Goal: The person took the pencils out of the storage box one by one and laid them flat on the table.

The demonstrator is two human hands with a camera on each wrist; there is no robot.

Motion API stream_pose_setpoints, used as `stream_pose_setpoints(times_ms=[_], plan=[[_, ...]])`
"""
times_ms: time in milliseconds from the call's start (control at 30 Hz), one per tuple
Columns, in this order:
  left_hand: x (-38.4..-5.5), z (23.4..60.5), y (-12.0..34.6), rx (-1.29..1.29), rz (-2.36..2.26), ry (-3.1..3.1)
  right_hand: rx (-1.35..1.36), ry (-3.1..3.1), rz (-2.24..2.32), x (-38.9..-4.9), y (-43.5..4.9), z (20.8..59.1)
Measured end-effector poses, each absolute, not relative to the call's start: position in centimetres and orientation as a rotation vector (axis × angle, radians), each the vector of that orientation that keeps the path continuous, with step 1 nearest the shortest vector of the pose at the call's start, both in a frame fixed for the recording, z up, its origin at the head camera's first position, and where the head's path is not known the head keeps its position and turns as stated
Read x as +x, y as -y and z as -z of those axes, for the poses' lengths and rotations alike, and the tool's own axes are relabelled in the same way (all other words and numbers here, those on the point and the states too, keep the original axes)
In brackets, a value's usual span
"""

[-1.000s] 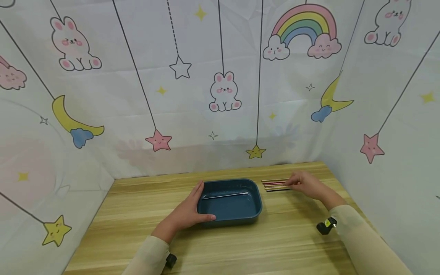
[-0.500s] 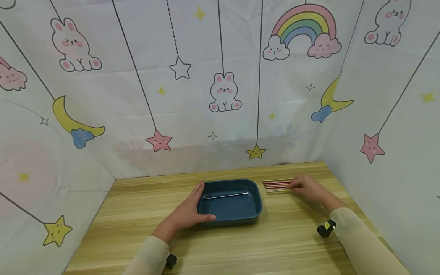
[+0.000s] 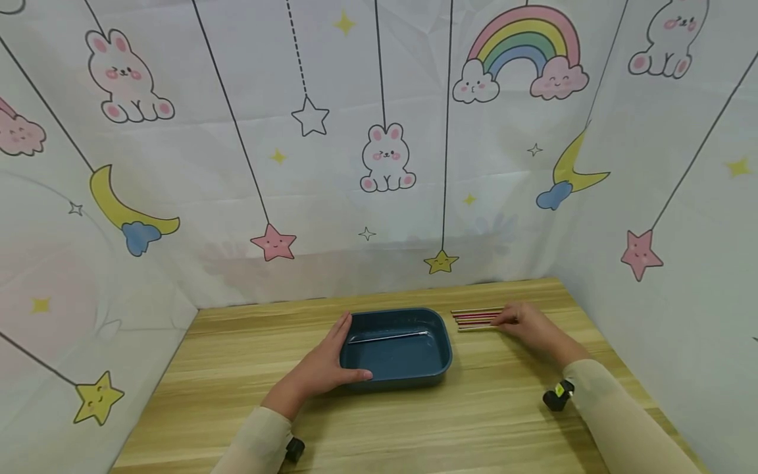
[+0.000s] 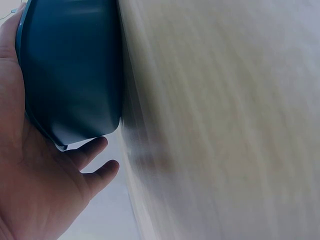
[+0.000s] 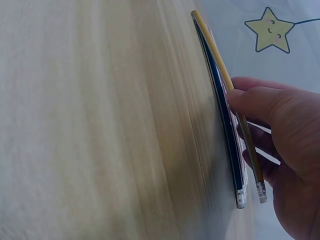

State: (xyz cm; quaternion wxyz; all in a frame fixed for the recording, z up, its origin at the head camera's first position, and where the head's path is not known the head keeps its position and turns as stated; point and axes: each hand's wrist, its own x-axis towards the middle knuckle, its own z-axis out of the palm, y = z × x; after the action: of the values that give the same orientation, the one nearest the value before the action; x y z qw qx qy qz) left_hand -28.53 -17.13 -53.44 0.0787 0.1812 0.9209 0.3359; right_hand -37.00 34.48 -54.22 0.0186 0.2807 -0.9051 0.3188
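Observation:
My left hand (image 3: 322,359) grips the left end of a deep blue rectangular dish (image 3: 397,361), its thumb along the near rim and its fingers at the far left corner. In the left wrist view two fingers (image 4: 102,172) reach past the dish's end. A slim pencil (image 3: 387,338) lies lengthwise inside the dish. To the right, my right hand (image 3: 527,326) pinches a yellow pencil (image 5: 214,52) with a white eraser between thumb and fingers. The yellow pencil slants over a dark pencil (image 5: 229,135). Several pencils (image 3: 470,316) lie side by side under and beside this hand.
A wood-grain table (image 3: 414,428) carries everything. White cloth walls (image 3: 331,197) printed with rabbits, stars and moons stand along its back and sides. A small black device (image 3: 558,396) sits on my right wrist, another (image 3: 294,450) on my left.
My right hand has shifted slightly right and nearer, and a yellow pencil now shows at the near side of the row, where a dark one showed before. My left hand and the dish stay put.

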Motion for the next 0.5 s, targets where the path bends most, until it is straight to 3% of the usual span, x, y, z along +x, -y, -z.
stream_pose_setpoints(times_ms=[500], plan=[[-28.5,53.4,17.0,0.538,-0.981,-2.763,0.848,2.765,-0.865,-37.3,-34.6,55.3]])
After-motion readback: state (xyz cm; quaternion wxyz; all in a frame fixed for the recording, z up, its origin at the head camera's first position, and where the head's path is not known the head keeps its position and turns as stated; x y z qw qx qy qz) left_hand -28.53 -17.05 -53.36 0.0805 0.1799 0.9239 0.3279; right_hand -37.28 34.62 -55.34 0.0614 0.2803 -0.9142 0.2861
